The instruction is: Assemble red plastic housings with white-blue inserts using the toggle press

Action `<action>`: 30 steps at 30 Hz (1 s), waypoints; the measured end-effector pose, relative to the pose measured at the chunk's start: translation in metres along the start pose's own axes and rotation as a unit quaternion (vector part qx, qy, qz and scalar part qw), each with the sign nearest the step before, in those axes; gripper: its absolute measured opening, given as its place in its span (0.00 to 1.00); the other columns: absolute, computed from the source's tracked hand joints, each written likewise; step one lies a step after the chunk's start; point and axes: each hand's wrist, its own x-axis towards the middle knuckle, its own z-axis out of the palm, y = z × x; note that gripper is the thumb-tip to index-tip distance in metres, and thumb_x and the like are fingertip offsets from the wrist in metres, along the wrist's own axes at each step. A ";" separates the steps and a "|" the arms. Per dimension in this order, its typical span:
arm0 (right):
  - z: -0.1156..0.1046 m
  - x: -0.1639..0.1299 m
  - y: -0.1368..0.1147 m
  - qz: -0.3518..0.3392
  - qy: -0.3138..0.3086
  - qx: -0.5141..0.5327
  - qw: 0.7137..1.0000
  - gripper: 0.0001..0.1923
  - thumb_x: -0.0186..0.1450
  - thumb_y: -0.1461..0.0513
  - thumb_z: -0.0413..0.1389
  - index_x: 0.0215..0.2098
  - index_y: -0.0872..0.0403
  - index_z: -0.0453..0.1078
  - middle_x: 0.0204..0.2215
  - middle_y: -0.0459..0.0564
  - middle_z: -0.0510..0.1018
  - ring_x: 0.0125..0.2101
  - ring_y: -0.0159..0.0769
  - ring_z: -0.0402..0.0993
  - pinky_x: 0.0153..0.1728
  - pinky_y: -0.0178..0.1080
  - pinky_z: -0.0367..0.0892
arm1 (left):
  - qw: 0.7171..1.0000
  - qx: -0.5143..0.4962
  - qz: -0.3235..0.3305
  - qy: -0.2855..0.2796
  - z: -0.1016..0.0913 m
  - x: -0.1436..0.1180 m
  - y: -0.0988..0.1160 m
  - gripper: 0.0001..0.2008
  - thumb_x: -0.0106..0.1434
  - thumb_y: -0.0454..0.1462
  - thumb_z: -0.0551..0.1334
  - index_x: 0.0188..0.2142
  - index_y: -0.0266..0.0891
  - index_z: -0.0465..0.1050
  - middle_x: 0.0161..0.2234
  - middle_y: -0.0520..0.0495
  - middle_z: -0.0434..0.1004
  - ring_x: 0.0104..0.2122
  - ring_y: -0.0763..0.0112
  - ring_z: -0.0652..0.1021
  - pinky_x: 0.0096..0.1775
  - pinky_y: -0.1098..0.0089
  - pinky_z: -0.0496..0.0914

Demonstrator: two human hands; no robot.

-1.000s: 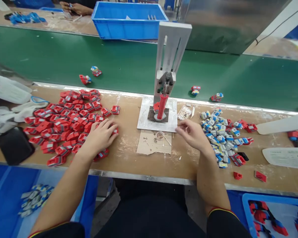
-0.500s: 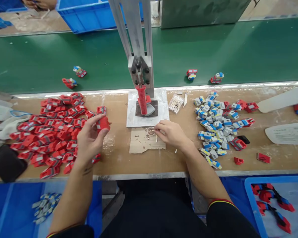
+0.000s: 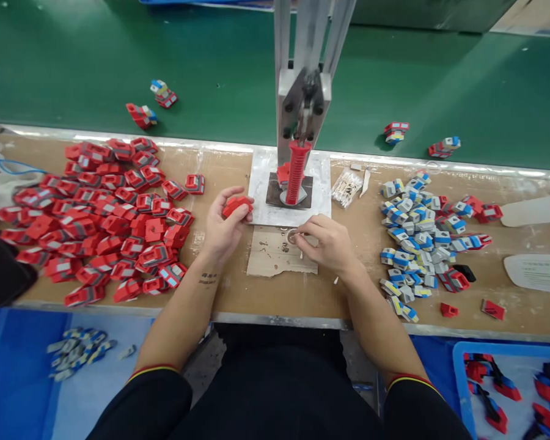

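My left hand [image 3: 224,232] is closed around a red plastic toy part [image 3: 237,206], held above the table left of the press base. My right hand [image 3: 326,243] pinches a thin cotton swab, mostly hidden by the fingers, over a small round dish [image 3: 291,236]. The dish sits on a stained piece of cardboard [image 3: 268,260] with dark wet spots. Just behind stands a hand press with a red grip [image 3: 297,171], on a pale metal base plate [image 3: 261,183]. More cotton swabs [image 3: 347,186] lie in a pile to the right of the plate.
Many red and grey parts [image 3: 114,226] are heaped at left. Blue, white and yellow parts [image 3: 412,226] form a heap at right. Several joined pieces, one a red and blue piece [image 3: 164,95], rest on the green belt [image 3: 220,91]. A blue-rimmed tray [image 3: 462,391] stands lower right.
My left hand has brought the red part rightward, closer to the press and my right hand. My right hand stays by the dish. The camera view has shifted.
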 end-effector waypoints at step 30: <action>-0.015 -0.003 -0.007 0.144 0.222 0.486 0.833 0.17 0.59 0.47 0.71 0.28 0.49 0.73 0.20 0.39 0.65 0.17 0.24 0.50 0.15 0.32 0.47 | 0.950 0.189 0.230 -0.090 0.045 -0.038 0.003 0.22 0.60 0.39 0.77 0.53 0.44 0.80 0.46 0.44 0.85 0.44 0.66 0.85 0.46 0.65 0.81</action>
